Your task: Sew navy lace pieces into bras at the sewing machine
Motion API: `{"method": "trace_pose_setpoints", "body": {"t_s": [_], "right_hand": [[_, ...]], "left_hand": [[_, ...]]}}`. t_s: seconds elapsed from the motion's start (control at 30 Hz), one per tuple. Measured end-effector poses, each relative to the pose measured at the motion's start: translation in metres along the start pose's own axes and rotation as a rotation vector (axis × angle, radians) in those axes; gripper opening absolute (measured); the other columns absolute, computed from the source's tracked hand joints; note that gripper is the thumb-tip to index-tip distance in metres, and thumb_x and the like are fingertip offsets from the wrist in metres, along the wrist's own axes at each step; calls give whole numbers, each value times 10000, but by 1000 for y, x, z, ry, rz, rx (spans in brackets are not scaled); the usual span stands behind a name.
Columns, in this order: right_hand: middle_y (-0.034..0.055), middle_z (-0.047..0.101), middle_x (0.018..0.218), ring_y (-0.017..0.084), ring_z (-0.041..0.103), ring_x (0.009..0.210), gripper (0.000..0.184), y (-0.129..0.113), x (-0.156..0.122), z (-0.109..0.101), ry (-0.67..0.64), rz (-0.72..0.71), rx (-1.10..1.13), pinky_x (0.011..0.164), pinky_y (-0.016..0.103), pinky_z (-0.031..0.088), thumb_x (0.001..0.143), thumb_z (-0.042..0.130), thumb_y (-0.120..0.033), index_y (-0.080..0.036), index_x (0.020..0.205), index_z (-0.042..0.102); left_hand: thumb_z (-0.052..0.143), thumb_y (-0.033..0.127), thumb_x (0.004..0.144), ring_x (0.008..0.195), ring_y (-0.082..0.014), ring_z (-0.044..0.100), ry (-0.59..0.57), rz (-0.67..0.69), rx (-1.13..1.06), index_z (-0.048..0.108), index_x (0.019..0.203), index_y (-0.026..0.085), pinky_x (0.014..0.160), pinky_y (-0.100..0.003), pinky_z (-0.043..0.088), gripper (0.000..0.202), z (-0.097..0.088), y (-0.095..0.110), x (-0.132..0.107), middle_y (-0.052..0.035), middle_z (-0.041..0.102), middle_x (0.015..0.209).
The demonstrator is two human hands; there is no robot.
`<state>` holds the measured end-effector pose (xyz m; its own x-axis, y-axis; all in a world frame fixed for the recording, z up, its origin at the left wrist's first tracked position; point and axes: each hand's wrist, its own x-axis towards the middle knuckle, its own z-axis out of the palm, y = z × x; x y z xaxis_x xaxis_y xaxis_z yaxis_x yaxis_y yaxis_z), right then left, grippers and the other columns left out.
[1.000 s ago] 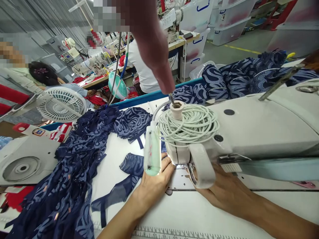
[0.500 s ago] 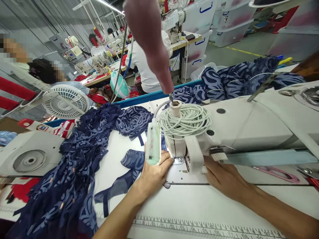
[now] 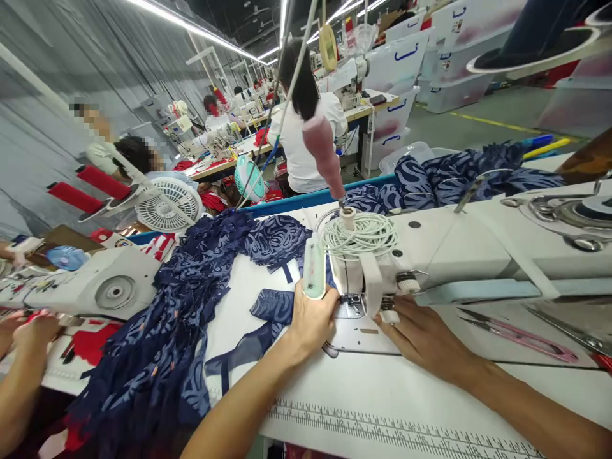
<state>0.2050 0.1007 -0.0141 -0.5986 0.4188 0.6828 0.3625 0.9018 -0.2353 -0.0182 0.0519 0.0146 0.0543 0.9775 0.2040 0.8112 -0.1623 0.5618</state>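
Navy fabric strip [image 3: 270, 306] lies on the white tabletop [image 3: 363, 389], touching the flat, open left hand [image 3: 313, 322] at the sewing machine [image 3: 478, 245], with the right hand [image 3: 421, 338] spread palm-down opposite.

Two white sewing machines up close: the long-armed machine [image 3: 478, 248] centre right, the low machine [image 3: 95, 290] at left. One coil of white cord [image 3: 363, 234]. Two small round fans: a white fan [image 3: 165, 205], a teal fan [image 3: 249, 178]. Two red cylinders [image 3: 71, 196] at left. One pair of pink-handled scissors [image 3: 526, 341].

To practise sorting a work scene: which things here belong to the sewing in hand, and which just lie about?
In use: left hand, right hand, sewing machine, blue cloth strip.
Lying about: fan, pink snips, cloth pile.
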Motion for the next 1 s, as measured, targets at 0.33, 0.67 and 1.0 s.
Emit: {"method": "trace_pose_setpoints", "body": {"t_s": [0.33, 0.67, 1.0], "right_hand": [[49, 730, 1022, 190, 700, 936, 303, -40, 12, -10, -1, -188, 82, 827, 301, 574, 970, 476, -125, -218, 1222, 617], [-43, 590, 622, 130, 551, 498, 243, -88, 38, 4, -340, 492, 680, 475, 244, 449, 1009, 455, -388, -237, 959, 639], [50, 665, 914, 198, 635, 774, 242, -112, 33, 1, 12, 580, 571, 701, 318, 542, 957, 508, -476, -254, 980, 602]], "left_hand": [[550, 475, 879, 679, -127, 493, -103, -442, -575, 623, 875, 142, 635, -226, 368, 342, -60, 7, -74, -2, 555, 732], [671, 435, 822, 743, -129, 481, -197, -416, -843, 631, 868, 150, 695, -236, 348, 291, -60, 17, -84, 3, 561, 781], [587, 271, 840, 591, -79, 426, -154, -280, -514, 567, 829, 182, 535, -198, 324, 92, -86, 39, -80, 42, 511, 750]]}}
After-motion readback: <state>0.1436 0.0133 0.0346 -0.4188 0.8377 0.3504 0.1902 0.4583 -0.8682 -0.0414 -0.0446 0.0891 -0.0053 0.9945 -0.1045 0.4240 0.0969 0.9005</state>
